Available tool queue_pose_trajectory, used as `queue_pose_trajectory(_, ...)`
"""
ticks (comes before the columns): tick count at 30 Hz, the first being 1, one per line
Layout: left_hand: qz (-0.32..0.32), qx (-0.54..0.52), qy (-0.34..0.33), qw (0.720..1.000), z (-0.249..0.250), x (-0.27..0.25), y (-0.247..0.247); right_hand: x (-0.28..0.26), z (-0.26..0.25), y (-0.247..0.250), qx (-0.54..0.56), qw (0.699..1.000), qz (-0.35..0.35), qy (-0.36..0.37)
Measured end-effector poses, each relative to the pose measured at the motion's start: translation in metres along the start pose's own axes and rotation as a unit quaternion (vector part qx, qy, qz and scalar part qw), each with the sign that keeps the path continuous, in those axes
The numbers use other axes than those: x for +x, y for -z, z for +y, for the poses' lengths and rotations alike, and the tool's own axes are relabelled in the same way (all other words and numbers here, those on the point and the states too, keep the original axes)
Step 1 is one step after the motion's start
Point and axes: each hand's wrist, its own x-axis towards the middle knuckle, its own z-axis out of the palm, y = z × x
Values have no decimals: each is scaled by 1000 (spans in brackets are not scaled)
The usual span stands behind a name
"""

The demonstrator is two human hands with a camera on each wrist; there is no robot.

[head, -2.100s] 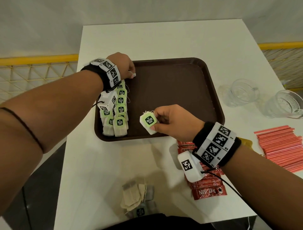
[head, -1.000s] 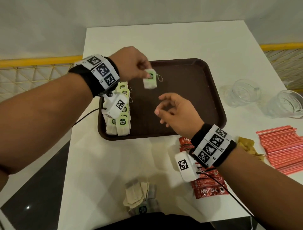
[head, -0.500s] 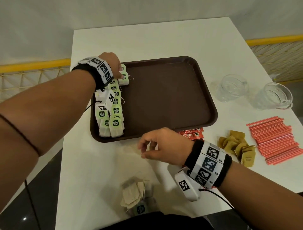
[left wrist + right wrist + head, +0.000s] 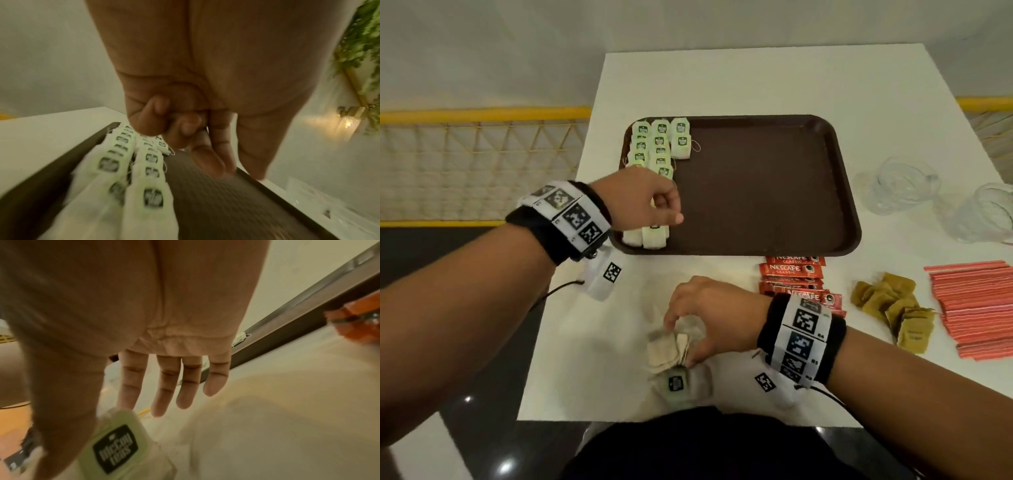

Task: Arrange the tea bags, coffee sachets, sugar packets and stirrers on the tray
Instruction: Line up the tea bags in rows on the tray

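Green-tagged tea bags (image 4: 661, 144) (image 4: 133, 162) lie in rows along the left side of the brown tray (image 4: 756, 192) (image 4: 216, 203). My left hand (image 4: 654, 202) (image 4: 185, 129) hovers over the front of those rows, fingers loosely curled and holding nothing. My right hand (image 4: 709, 308) (image 4: 164, 386) reaches onto a loose pile of tea bags (image 4: 671, 356) at the table's near edge. Its fingers are straight, and thumb and forefinger touch a tagged bag (image 4: 117, 449). Red coffee sachets (image 4: 791, 270), brown sugar packets (image 4: 893, 308) and red stirrers (image 4: 976, 308) lie on the table to the right.
Two clear glasses (image 4: 904, 185) (image 4: 983, 212) stand on the table right of the tray. A yellow railing (image 4: 482, 114) runs beyond the table's left edge. Most of the tray's floor is bare brown surface.
My left hand left a tea bag at the tray's far-left corner and drew back toward the near rows. My right hand dropped from beside the tray to the loose pile.
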Motion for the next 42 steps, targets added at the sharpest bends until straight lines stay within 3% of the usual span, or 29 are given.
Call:
queue_pose_trajectory(6,-184,-21,-7,983,15,-89,-46,9,1,-4,-49,999,21,-7)
queue_pose_trajectory(8,-203,-22,6,979,21,-105,-64,12,2,-6,-59,998,35,-9)
queue_pose_trajectory(14,-114,43,27,992,19,-109,-94,18,7,-7,-60,995,76,-31)
queue_pose_trajectory(22,-17,-14,63,998,6,-100,-76,13,17,7,-13,985,164,-44)
queue_pose_trajectory(30,34,-96,15,995,2,-94,-58,7,21,14,127,955,262,-57)
queue_pose_trajectory(37,62,-119,-31,990,12,-82,-33,11,13,21,141,969,201,-28)
queue_pose_trajectory(42,129,-166,-51,976,21,-70,-18,20,12,26,163,948,273,-21)
